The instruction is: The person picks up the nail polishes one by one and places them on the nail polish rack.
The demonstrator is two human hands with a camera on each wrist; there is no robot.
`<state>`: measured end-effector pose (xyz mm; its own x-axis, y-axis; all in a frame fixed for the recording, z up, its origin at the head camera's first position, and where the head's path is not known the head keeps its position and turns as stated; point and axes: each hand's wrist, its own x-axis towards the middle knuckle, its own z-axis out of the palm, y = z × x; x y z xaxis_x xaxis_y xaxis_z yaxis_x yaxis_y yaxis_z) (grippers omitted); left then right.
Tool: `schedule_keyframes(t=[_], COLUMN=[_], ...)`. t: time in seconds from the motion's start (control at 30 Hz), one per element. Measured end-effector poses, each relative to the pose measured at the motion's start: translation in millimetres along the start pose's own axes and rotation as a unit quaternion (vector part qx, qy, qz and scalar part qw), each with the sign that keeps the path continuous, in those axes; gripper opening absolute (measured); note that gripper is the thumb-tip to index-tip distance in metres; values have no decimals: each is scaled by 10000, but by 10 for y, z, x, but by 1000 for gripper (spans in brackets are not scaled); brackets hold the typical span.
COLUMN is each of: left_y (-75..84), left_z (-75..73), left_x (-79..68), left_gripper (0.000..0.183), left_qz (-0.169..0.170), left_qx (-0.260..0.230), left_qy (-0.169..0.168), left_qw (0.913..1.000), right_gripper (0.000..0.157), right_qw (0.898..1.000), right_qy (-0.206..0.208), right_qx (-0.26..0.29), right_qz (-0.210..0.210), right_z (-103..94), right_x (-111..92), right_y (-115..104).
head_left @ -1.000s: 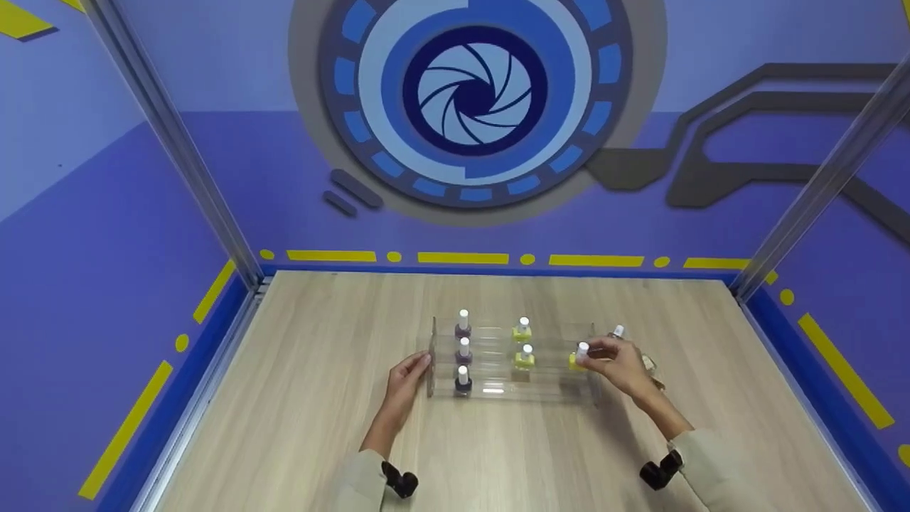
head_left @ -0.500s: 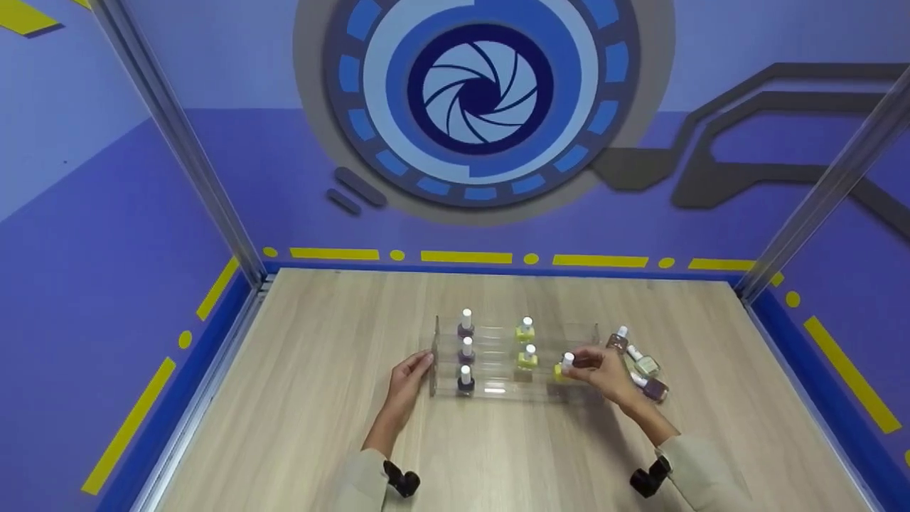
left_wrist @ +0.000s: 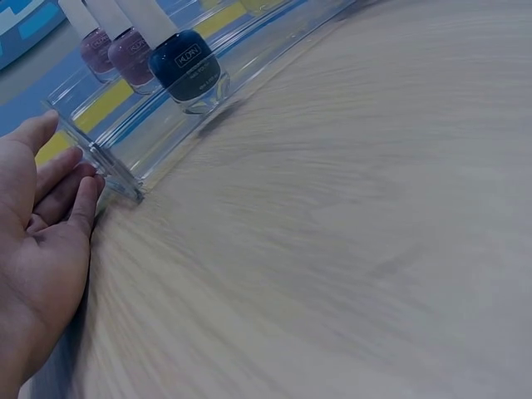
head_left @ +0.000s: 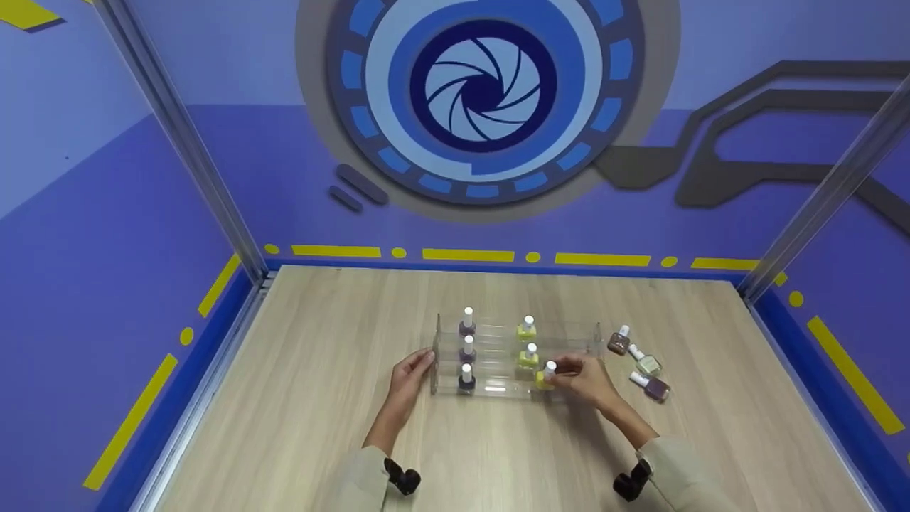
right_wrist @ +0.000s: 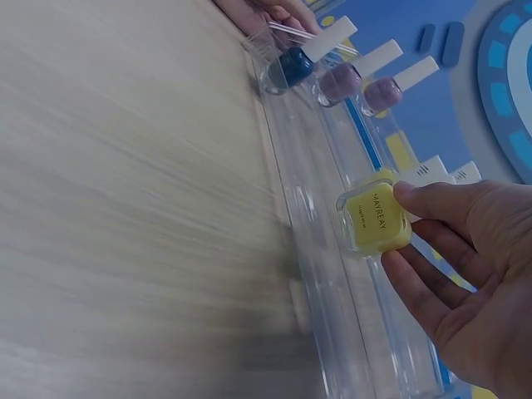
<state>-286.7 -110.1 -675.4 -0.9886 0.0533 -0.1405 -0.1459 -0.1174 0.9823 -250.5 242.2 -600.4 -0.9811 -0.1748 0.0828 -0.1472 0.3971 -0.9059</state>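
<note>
My right hand [head_left: 586, 384] pinches a nail polish bottle [right_wrist: 376, 218] of yellow polish with a white cap, thumb on one side and fingers on the other. The bottle is over the front tier of a clear stepped display rack [head_left: 498, 390]; I cannot tell if its base touches. Behind it stand two yellow bottles [head_left: 527, 358], one per tier. On the rack's left side are two purple bottles [head_left: 467, 350] and, in front, a dark blue bottle [left_wrist: 184, 71]. My left hand [head_left: 407, 380] touches the rack's left end panel [left_wrist: 104, 158] with lightly bent fingers.
Right of the rack, three bottles are on the wooden table [head_left: 327, 341]: a brown one [head_left: 618, 343], a pale one [head_left: 648, 363] and a dark purple one [head_left: 655, 388]. A blue wall [head_left: 234, 178] borders the table's back.
My right hand has carried the yellow bottle leftward and forward to the front tier, in line with the other yellow ones. The loose bottles at right are uncovered. My left hand stays at the panel.
</note>
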Motion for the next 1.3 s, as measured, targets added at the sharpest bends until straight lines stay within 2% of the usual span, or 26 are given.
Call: schedule_keyframes(t=[0.2,0.47,0.87,1.03,1.17,1.3], left_y=[24,17,10,14,6,-9], left_z=[19,23,31,17,8,-7], left_x=[2,-3,-12,6,6,0], left_gripper=[51,51,48,48,48,50], left_qz=[-23,-10,-20,-29,-34,-78], left_qx=[18,-47,-203,-109,-66,-44], left_qy=[-1,-24,-92,-17,-9,22], left_qw=[10000,10000,9998,9999,10000,10000], right_gripper=[22,21,20,23,25,22], right_qw=[9997,9989,9983,9975,9964,9958], right_qy=[-191,-293,-219,-386,-462,-263], right_qx=[45,96,-459,-337,-269,-450], right_qz=[-130,-344,-281,-495,-658,-755], right_z=[94,237,317,278,171,-4], right_x=[2,7,3,1,-21,-42], right_y=[-42,48,80,50,20,23])
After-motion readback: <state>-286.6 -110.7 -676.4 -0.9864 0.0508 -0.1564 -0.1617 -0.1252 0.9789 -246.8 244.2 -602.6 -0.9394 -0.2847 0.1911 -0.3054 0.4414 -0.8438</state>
